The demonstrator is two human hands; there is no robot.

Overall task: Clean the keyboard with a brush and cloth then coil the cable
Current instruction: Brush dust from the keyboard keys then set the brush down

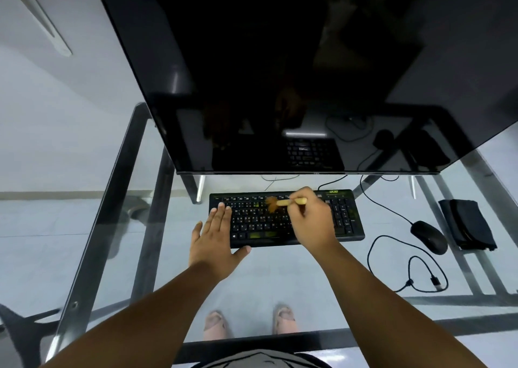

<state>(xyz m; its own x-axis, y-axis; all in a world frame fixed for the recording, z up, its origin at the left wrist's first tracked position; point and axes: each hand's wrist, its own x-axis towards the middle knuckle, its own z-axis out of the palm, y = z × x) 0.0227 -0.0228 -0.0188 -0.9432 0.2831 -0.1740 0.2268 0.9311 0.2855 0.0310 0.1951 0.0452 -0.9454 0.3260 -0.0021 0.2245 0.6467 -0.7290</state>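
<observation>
The fingers (297, 199) of the right hand (314, 219) were clenched around the pale wooden handle of a brush (283, 202), and its brown bristles touched the upper key rows near the middle of the keyboard (344, 216). The left hand (215, 236) lay flat with released fingers on the left end of the keyboard and held nothing; it seemed to keep the keyboard steady. The keyboard stood on the glass desk (126, 216), just in front of a large dark monitor (280, 73).

I judge that the brushing step was in hand. The next move probably calls for passing the bristles over the other rows and the number pad, then taking the dark folded cloth (466, 224), which lay near the right edge of the desk, beside the mouse (429, 236). The cable (392, 210) ran from the back of the keyboard in loose curves to a plug (436, 281) and was not yet coiled.

The bristles were blurred, and the right hand hid several keys. Whether any dust was on the keys, I could not tell.
</observation>
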